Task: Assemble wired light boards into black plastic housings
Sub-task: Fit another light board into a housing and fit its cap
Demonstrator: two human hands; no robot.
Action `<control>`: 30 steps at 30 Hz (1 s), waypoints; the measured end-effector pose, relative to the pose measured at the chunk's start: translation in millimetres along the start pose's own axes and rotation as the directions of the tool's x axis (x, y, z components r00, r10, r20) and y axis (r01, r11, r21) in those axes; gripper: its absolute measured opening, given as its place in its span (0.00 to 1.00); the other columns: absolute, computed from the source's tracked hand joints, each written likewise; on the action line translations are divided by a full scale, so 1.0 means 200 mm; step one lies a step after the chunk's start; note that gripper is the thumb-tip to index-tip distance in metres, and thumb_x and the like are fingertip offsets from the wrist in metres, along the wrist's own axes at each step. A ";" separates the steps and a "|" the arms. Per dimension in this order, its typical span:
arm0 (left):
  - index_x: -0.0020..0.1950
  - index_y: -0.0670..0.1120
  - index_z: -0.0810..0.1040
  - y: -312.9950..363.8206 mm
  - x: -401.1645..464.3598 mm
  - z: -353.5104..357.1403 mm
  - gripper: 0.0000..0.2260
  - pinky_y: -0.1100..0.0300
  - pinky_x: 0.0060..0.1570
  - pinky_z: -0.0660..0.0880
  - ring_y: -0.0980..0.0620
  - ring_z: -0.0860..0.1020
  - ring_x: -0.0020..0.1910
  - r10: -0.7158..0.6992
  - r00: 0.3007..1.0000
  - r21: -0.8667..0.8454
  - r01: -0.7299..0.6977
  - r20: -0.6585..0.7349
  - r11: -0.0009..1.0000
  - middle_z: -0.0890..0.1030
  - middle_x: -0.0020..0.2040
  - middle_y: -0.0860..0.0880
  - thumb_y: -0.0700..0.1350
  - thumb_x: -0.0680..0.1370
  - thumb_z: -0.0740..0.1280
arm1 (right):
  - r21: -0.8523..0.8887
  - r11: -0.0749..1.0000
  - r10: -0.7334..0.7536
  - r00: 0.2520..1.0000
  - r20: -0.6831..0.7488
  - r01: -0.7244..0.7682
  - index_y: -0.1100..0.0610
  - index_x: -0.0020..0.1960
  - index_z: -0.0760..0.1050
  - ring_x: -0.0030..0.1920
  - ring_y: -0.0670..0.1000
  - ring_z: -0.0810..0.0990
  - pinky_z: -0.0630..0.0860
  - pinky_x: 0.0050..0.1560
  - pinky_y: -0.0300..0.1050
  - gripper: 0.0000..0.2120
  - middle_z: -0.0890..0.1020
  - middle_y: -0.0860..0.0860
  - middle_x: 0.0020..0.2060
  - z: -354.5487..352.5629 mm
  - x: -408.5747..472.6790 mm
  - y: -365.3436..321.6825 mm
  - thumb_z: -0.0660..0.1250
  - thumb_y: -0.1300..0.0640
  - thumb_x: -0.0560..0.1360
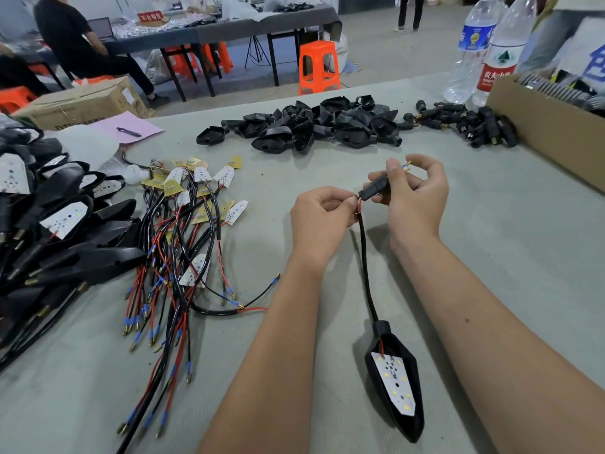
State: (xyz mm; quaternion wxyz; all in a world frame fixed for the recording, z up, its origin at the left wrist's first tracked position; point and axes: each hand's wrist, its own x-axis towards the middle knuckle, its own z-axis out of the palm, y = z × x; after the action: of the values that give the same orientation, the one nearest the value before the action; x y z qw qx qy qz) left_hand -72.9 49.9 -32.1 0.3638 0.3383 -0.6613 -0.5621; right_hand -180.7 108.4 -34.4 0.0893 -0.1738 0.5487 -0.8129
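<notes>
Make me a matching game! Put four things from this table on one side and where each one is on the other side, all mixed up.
Things:
1. pen
2. water bottles
3. empty black housings
4. housing with light board

Places:
A. far right, beside the cardboard box
B. between the person's forearms
C. on the pink paper
D. piled at the far middle of the table

Pairs: 1-C, 2-A, 3-D, 4-B

head | one view | faces forward, down | close over grey table point(491, 224)
</notes>
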 end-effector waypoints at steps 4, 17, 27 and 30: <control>0.44 0.42 0.85 0.00 0.00 0.00 0.01 0.59 0.43 0.82 0.49 0.86 0.37 -0.053 0.995 -0.007 0.054 0.086 0.999 0.87 0.39 0.44 0.38 0.75 0.76 | 0.031 0.999 -0.030 0.998 -0.051 0.031 0.57 0.60 0.68 0.35 0.55 0.87 0.82 0.36 0.45 0.10 0.88 0.55 0.38 -0.01 0.00 -0.01 0.67 0.59 0.82; 0.44 0.40 0.84 0.01 0.00 -0.02 0.03 0.57 0.43 0.81 0.50 0.82 0.36 -0.019 0.999 -0.035 0.020 0.030 0.999 0.85 0.39 0.39 0.33 0.74 0.74 | -0.018 0.994 0.111 0.989 0.098 -0.110 0.59 0.52 0.74 0.36 0.53 0.86 0.75 0.29 0.40 0.09 0.88 0.53 0.41 -0.01 0.02 -0.01 0.68 0.54 0.82; 0.50 0.44 0.85 0.00 0.00 0.00 0.07 0.50 0.48 0.82 0.50 0.82 0.39 -0.005 0.994 -0.029 0.009 0.106 1.000 0.86 0.42 0.43 0.44 0.75 0.77 | -0.024 0.991 0.132 0.989 0.061 -0.131 0.58 0.42 0.85 0.34 0.49 0.79 0.77 0.32 0.40 0.12 0.84 0.48 0.35 -0.02 0.02 -0.03 0.70 0.55 0.81; 0.48 0.44 0.85 0.01 -0.01 0.02 0.06 0.48 0.49 0.81 0.50 0.82 0.39 -0.001 0.993 0.021 -0.001 0.116 1.000 0.87 0.43 0.43 0.44 0.74 0.78 | -0.026 0.992 0.127 0.990 0.058 -0.126 0.58 0.42 0.85 0.30 0.48 0.78 0.78 0.31 0.42 0.12 0.82 0.48 0.32 -0.02 0.01 -0.04 0.71 0.55 0.81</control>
State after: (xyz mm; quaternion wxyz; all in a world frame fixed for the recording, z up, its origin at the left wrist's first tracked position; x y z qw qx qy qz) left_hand -75.8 54.1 -31.2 0.3212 0.3088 -0.6872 -0.5738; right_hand -184.1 113.5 -28.2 0.1551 -0.1639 0.5647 -0.7939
